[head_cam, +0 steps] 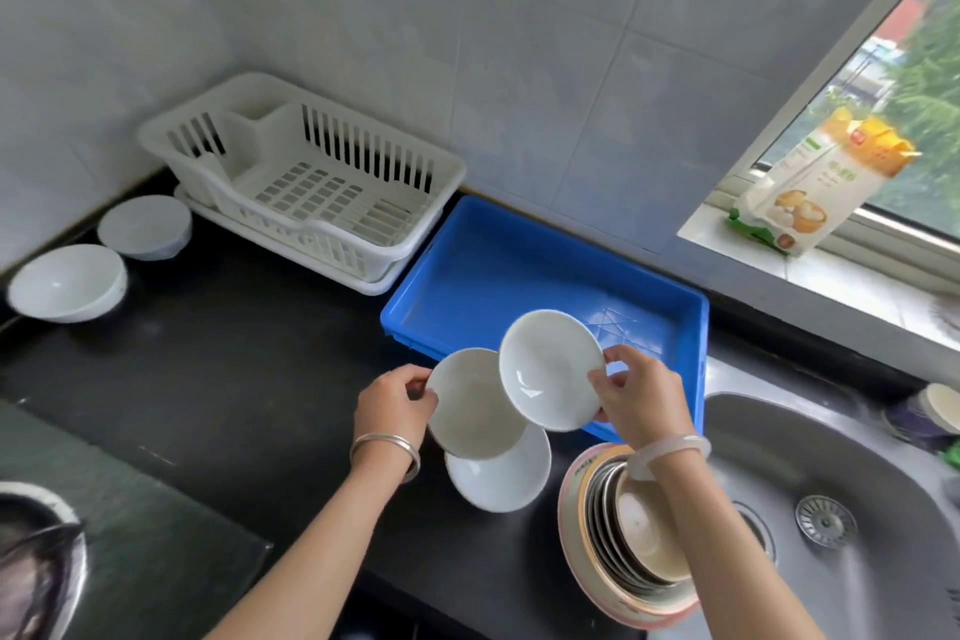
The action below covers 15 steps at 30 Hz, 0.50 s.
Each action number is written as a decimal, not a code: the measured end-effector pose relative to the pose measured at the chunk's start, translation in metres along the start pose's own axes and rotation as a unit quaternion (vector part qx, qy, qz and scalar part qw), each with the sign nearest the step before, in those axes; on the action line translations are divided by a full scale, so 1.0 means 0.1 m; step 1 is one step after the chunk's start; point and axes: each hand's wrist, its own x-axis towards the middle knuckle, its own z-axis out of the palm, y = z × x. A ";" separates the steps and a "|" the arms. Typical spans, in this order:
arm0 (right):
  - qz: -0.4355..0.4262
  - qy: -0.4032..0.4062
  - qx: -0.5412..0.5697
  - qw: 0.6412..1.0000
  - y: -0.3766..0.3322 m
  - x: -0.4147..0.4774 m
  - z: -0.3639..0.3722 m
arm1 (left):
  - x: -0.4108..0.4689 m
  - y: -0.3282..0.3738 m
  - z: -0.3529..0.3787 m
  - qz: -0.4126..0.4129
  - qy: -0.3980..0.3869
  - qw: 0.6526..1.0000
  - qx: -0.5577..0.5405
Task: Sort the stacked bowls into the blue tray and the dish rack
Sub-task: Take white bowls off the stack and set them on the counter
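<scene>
Bowls [550,369] in both hands [641,395], right one above blue tray [519,250] rim.

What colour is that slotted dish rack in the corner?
The dish rack is plain white all over; the head view shows it clearly.

Two forearms are in view, entering from the lower edge. Both are bare along their whole visible length.

Left hand [395,405]: bare. At its wrist sits a silver-coloured metal bangle [387,448], polished, with bright glints. It reads as two thin rounded bands lying side by side; whether they are joined cannot be told.

Right hand [644,400]: bare. At its wrist sits a pale bangle [670,452], milky white with a faint pink cast, slightly translucent and smooth. It is round in section and thicker than the metal one.

Finer surface detail on either bangle is too blurred to read.
</scene>
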 end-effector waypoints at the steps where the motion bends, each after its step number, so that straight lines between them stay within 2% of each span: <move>1: -0.012 0.001 0.003 1.000 -0.09 0.04 0.00 | 0.05 0.00 -0.10 -0.010 0.011 1.000 -0.016; 9: -0.058 -0.078 0.035 0.995 -0.80 0.33 0.61 | 0.41 -0.43 -0.90 -0.090 0.120 0.985 -0.088; 15: -0.066 -0.173 0.027 0.982 -1.28 0.47 1.49 | 0.59 -0.96 -1.47 -0.168 0.214 0.950 -0.155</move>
